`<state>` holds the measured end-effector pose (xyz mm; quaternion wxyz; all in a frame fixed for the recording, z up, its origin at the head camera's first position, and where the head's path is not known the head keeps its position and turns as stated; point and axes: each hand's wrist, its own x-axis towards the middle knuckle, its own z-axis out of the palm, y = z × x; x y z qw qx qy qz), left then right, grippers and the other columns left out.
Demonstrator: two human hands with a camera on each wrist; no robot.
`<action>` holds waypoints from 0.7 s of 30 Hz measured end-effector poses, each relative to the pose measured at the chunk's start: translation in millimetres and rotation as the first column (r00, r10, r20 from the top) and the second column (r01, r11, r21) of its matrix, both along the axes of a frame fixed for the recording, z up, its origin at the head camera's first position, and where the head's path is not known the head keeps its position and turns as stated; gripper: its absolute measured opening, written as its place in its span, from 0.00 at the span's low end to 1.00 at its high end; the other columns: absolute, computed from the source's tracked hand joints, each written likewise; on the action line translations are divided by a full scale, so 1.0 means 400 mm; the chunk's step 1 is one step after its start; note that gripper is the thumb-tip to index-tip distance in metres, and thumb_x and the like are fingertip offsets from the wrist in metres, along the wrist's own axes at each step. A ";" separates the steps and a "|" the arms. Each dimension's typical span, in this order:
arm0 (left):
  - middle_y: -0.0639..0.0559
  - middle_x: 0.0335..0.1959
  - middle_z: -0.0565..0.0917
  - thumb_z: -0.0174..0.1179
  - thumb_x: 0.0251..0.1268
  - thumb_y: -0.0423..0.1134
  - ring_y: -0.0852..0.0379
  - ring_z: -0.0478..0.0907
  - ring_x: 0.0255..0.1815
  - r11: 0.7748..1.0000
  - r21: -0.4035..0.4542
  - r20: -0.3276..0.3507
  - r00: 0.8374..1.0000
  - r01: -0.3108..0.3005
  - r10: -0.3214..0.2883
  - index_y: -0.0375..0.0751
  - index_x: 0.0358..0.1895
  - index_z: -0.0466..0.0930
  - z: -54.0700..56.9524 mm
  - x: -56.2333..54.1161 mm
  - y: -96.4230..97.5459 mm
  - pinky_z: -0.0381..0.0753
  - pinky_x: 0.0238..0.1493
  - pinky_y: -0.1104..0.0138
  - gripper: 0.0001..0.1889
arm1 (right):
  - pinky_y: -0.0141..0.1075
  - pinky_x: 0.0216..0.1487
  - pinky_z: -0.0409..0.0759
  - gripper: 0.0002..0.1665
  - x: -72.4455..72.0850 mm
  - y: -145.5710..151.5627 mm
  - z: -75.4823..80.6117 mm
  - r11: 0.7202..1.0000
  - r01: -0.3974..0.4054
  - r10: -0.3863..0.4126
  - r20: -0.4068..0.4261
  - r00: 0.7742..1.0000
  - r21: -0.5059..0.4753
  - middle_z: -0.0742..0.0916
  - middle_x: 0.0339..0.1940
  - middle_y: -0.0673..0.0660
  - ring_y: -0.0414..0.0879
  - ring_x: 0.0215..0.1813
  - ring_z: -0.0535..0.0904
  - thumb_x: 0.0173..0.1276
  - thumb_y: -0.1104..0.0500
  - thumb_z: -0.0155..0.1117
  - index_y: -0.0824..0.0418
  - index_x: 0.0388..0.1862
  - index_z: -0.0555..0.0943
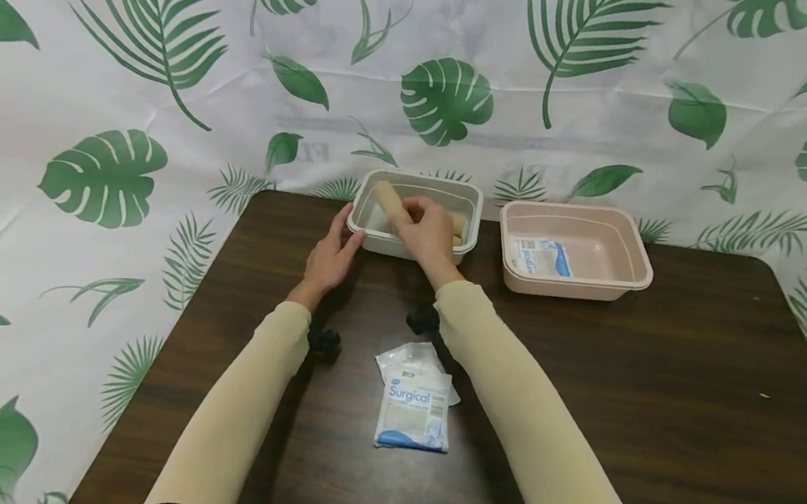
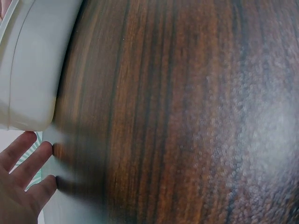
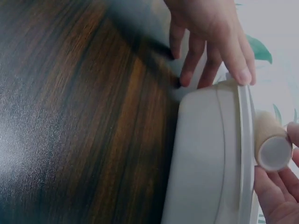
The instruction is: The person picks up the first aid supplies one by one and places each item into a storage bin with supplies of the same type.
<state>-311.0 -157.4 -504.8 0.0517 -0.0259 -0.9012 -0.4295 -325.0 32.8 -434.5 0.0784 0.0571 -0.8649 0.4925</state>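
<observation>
My right hand (image 1: pixel 430 232) grips a beige bandage roll (image 1: pixel 387 198) and holds it tilted over the pale grey plastic bin (image 1: pixel 383 244). In the right wrist view the roll (image 3: pixel 274 153) shows a round whitish end above the bin's rim. More beige rolls (image 1: pixel 459 227) lie inside the bin at its right side, partly hidden by that hand. My left hand (image 1: pixel 328 259) rests at the bin's left front corner, thumb and forefinger touching the rim. Its other fingers extend loosely beside the bin's wall, as the left wrist view shows on the hand (image 2: pixel 21 186).
A pink bin (image 1: pixel 573 289) stands to the right, with a flat packet marked Surgical (image 1: pixel 540 257) inside. Nearer me on the dark wooden table (image 1: pixel 674 386) lies another Surgical packet (image 1: pixel 416 412), overlapping a clear-white packet (image 1: pixel 412 356). A leaf-print cloth (image 1: pixel 367 54) hangs behind.
</observation>
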 end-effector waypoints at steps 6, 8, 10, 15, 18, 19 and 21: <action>0.47 0.63 0.77 0.44 0.76 0.59 0.44 0.75 0.61 1.000 -0.003 -0.007 1.000 0.001 -0.001 0.62 0.79 0.47 -0.001 -0.003 0.002 0.67 0.59 0.44 0.32 | 0.39 0.53 0.77 0.16 0.003 0.006 -0.012 0.993 -0.096 0.097 -0.012 0.995 0.067 0.87 0.50 0.56 0.49 0.51 0.83 0.66 0.59 0.68 0.62 0.52 0.84; 0.47 0.63 0.77 0.44 0.77 0.59 0.44 0.75 0.61 1.000 -0.002 -0.015 1.000 -0.003 0.003 0.62 0.79 0.47 0.001 -0.003 0.002 0.67 0.59 0.44 0.32 | 0.38 0.52 0.78 0.13 0.003 0.009 -0.015 0.987 -0.117 0.122 -0.033 0.992 0.111 0.87 0.47 0.56 0.48 0.49 0.84 0.66 0.60 0.68 0.62 0.49 0.85; 0.47 0.63 0.77 0.44 0.77 0.58 0.44 0.75 0.61 1.000 -0.002 -0.019 1.000 -0.001 0.001 0.63 0.79 0.47 0.003 -0.003 0.002 0.67 0.59 0.44 0.32 | 0.38 0.50 0.78 0.10 0.003 0.011 -0.017 0.977 -0.129 0.141 -0.057 0.988 0.168 0.88 0.44 0.55 0.47 0.47 0.84 0.67 0.60 0.67 0.61 0.46 0.86; 0.47 0.63 0.77 0.45 0.77 0.57 0.44 0.75 0.62 1.000 0.000 -0.009 1.000 0.006 -0.006 0.66 0.79 0.46 0.003 0.000 0.003 0.67 0.59 0.44 0.32 | 0.36 0.50 0.77 0.10 0.011 0.014 -0.020 0.941 -0.189 0.223 -0.096 0.970 0.279 0.88 0.43 0.55 0.46 0.46 0.83 0.68 0.62 0.65 0.62 0.45 0.87; 0.47 0.63 0.77 0.45 0.77 0.57 0.43 0.75 0.62 1.000 0.002 -0.006 1.000 0.005 -0.005 0.66 0.79 0.46 0.003 0.001 0.002 0.66 0.59 0.43 0.32 | 0.37 0.52 0.76 0.12 0.020 0.023 -0.020 0.936 -0.210 0.244 -0.090 0.966 0.282 0.87 0.46 0.55 0.46 0.48 0.83 0.68 0.62 0.64 0.62 0.48 0.86; 0.47 0.63 0.77 0.45 0.77 0.57 0.43 0.75 0.62 1.000 0.002 -0.008 1.000 0.005 -0.005 0.65 0.79 0.46 0.003 0.001 0.002 0.66 0.59 0.43 0.32 | 0.37 0.53 0.76 0.12 0.023 0.029 -0.021 0.939 -0.210 0.242 -0.091 0.966 0.272 0.87 0.47 0.54 0.46 0.49 0.83 0.68 0.63 0.63 0.62 0.48 0.86; 0.47 0.64 0.77 0.45 0.77 0.58 0.43 0.74 0.62 1.000 -0.003 -0.009 1.000 0.005 -0.005 0.64 0.79 0.47 0.002 0.000 0.003 0.66 0.59 0.43 0.32 | 0.39 0.54 0.76 0.13 0.032 0.046 -0.024 0.948 -0.200 0.231 -0.104 0.967 0.249 0.87 0.48 0.54 0.47 0.50 0.83 0.68 0.63 0.63 0.62 0.49 0.86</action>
